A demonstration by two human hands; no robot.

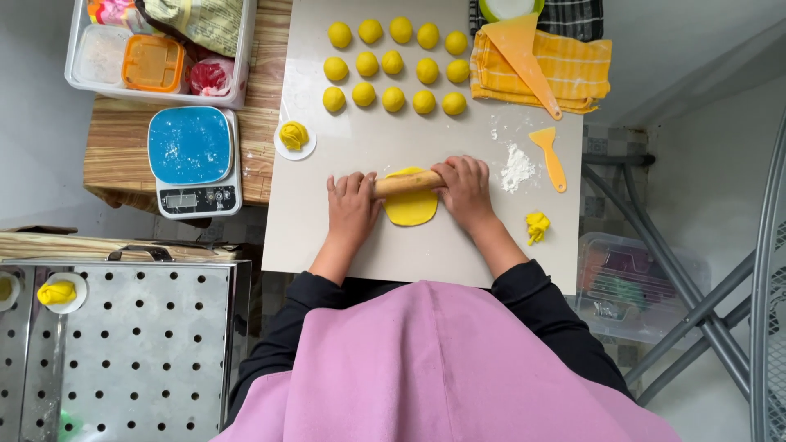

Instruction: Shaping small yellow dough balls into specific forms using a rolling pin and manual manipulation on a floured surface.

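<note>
We see our left hand and right hand pressed flat, apart, on a wooden rolling pin lying left-to-right across a yellow dough disc mid-board, with yellow dough balls beyond and a blue scale off the left edge.

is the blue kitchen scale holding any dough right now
No, the blue kitchen scale has a bare top; the flat dough round lies under the rolling pin.
</note>
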